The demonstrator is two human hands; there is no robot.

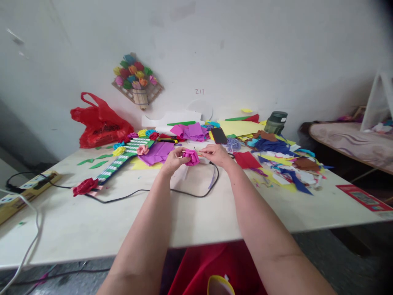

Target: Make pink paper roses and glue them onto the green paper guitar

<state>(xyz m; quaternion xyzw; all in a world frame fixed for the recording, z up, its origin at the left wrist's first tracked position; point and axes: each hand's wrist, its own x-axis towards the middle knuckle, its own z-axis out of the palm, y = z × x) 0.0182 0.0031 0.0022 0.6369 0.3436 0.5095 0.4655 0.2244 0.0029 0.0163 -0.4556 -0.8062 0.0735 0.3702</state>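
Above the middle of the table, my left hand (174,161) pinches a magenta paper flower (192,157) by its left side. My right hand (216,155) is at the flower's right, its fingertips pinched together around something too small to make out. Beyond my hands lie purple paper sheets (158,153) and a dark phone (218,136). A black cable (196,196) loops on the table beneath my wrists. To the left, a green and white striped strip (124,159) bears paper flowers, with a red paper flower (85,186) at its near end.
Cut paper scraps (282,159) are heaped on the right, in front of a dark green bottle (276,122). A red plastic bag (101,127) stands at the back left. A power strip (29,194) sits by the left edge. Green paper leaves (98,164) lie nearby.
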